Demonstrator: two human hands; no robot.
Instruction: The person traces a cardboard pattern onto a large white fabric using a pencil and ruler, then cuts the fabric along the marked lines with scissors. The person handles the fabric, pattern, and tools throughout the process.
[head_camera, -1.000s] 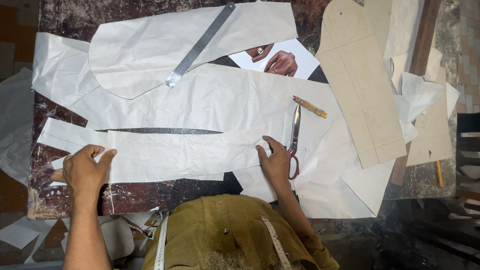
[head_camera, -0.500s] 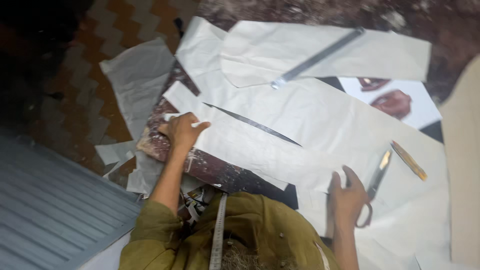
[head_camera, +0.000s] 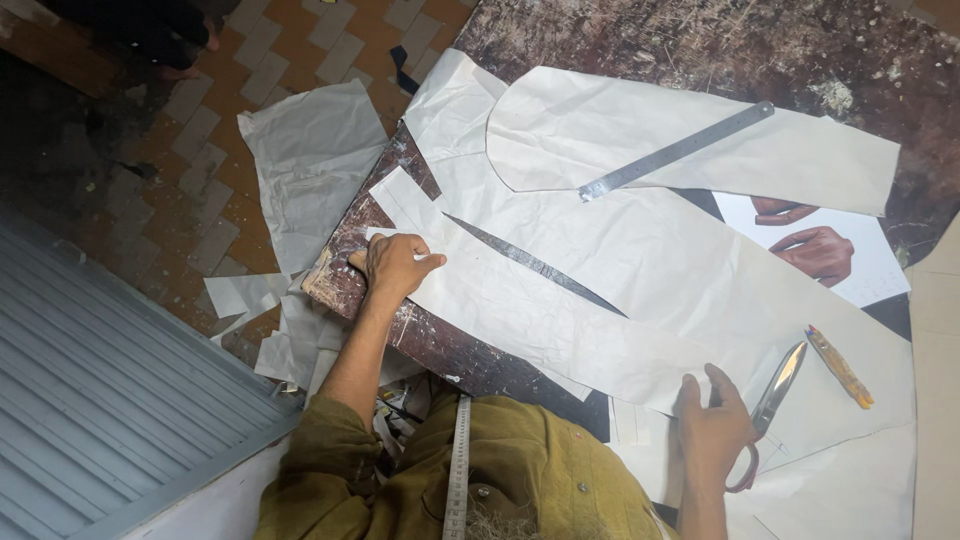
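Note:
A long strip of white pattern paper (head_camera: 520, 300) lies across the dark worn table (head_camera: 640, 40). My left hand (head_camera: 395, 265) presses flat on the strip's left end near the table corner. My right hand (head_camera: 712, 425) rests on the strip's right end, fingers spread, beside scissors with a red handle (head_camera: 768, 405). A tape measure (head_camera: 457, 470) hangs round my neck over an olive shirt. Neither hand grips anything that I can see.
A steel ruler (head_camera: 675, 150) lies on a curved white paper piece (head_camera: 690, 135) at the back. A pencil (head_camera: 840, 367) sits right of the scissors. A printed page showing hands (head_camera: 815, 245) peeks out. Paper scraps (head_camera: 305, 170) litter the tiled floor left of the table.
The camera view has swung left and tilted, showing more floor. Both hands stay on the ends of the paper strip; the right hand has slid slightly toward the scissors.

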